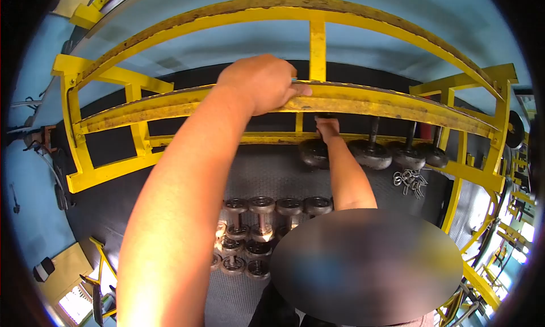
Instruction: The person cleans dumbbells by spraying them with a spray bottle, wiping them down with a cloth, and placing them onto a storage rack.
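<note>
On the dark floor (255, 168) stands a yellow rack (318, 51). Our left hand (264, 82) curls its fingers over the rack's rail (374, 102); beneath it, our right hand (328, 128) grips a dumbbell (314, 153).

One yellow rack (397, 104) bears four dumbbells (372, 156) and the floor (255, 169) at least six.

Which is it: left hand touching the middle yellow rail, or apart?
Touching: the head view shows the left hand curled over the middle yellow rail, no gap between them.
</note>
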Demonstrator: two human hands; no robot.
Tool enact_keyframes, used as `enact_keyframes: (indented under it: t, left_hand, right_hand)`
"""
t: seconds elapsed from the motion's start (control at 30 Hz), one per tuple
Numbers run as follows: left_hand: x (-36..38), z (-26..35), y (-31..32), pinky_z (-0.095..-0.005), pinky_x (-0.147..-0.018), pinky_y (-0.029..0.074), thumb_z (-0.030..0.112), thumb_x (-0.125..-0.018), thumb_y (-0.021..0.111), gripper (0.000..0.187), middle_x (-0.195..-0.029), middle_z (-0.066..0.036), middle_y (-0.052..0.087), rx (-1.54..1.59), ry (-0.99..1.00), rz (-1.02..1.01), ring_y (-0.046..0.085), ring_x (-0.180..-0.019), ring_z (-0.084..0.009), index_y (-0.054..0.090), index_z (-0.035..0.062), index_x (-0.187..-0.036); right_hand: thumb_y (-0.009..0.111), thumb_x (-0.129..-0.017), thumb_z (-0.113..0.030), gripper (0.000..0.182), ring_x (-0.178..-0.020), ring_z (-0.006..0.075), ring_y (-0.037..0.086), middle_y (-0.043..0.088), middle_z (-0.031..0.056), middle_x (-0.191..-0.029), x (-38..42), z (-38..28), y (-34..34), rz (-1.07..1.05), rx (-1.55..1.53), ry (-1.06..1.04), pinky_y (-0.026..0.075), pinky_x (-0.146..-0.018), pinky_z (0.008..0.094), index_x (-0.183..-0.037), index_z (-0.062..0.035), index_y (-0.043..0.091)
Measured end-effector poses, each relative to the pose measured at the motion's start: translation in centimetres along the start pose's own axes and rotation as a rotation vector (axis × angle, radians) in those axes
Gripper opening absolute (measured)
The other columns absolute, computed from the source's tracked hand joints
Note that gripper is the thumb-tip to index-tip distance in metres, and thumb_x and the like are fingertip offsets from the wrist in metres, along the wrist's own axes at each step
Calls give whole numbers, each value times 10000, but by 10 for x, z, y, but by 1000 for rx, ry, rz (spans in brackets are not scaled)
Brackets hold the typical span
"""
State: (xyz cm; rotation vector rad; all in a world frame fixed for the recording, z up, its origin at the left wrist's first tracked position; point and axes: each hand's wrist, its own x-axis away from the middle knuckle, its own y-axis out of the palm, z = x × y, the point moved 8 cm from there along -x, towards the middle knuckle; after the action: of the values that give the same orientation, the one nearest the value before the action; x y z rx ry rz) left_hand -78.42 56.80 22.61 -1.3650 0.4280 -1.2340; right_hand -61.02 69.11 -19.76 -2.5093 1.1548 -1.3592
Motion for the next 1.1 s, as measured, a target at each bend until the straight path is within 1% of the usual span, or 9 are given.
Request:
enact_keyframes:
  t: [0.1,0.2,0.33,0.57,0.7,0.73,0.77,0.8,1.1]
  left_hand:
    - [-4,-3,6,-482,-851,524,564,-939,555,543,-1008,-179,712,-40,-36,-7,655,-1001,-382,720,48,-967]
    - [-2,0,2,-485,-850,520,558,-932,580,568,-968,-233,700,-54,15,86,650,-966,-422,712,9,-986]
    - [1,2,2,-466,-853,518,571,-921,591,620,-930,-283,684,-2,83,194,644,-946,-443,704,-36,-980]
    - [6,0,10,-472,-891,497,549,-932,589,603,-1055,-223,700,-208,-54,261,649,-1014,-391,650,17,-1210]
    - [59,37,14,-499,-982,445,365,-858,727,504,-1266,-173,579,-170,-235,786,544,-1174,-401,569,113,-1266]
    - [68,48,46,-538,-1206,160,521,-931,586,843,-1568,-219,294,-244,-273,782,238,-1468,-392,250,30,-1528]
    - [95,72,73,-542,-1202,174,454,-962,560,798,-1613,-233,163,-143,-204,843,173,-1480,-438,196,77,-1564]
    - [117,84,110,-536,-1081,373,528,-943,561,716,-1525,-238,368,-236,-103,970,428,-1351,-418,386,89,-1480]
    - [490,175,543,-483,-1060,432,212,-877,679,783,-1460,-246,394,429,-364,-41,469,-1290,-437,254,100,-1526]
  right_hand:
    - [784,-791,-384,482,-904,324,666,684,162,-970,28,-24,-23,204,417,-158,544,-799,438,-996,29,642]
    - [773,-767,-343,798,-1319,397,414,428,208,-1401,113,-49,-53,258,536,-337,397,-1087,447,-1372,9,390]
    - [693,-812,-144,523,-1151,405,509,533,244,-1216,247,-12,-86,272,215,-767,424,-997,468,-1258,38,492]
    - [678,-834,-174,454,-1124,425,541,562,228,-1148,432,240,-112,-36,376,-356,452,-990,483,-1230,-32,508]
    - [704,-831,-207,449,-1129,410,553,579,224,-1137,516,361,-130,-204,468,-154,461,-979,456,-1212,-42,534]
    - [715,-821,-195,438,-1104,381,571,594,210,-1114,535,390,-137,-214,473,-80,469,-967,438,-1194,-34,550]
    - [726,-812,-184,428,-1078,351,589,609,195,-1091,550,416,-144,-222,480,-11,476,-955,421,-1176,-25,566]
    - [729,-811,-186,416,-1068,342,599,616,194,-1091,563,437,-150,-243,496,-14,481,-949,414,-1162,-24,576]
    - [710,-818,-186,354,-919,280,659,662,144,-965,640,579,-186,-261,456,106,514,-867,378,-1114,-29,595]
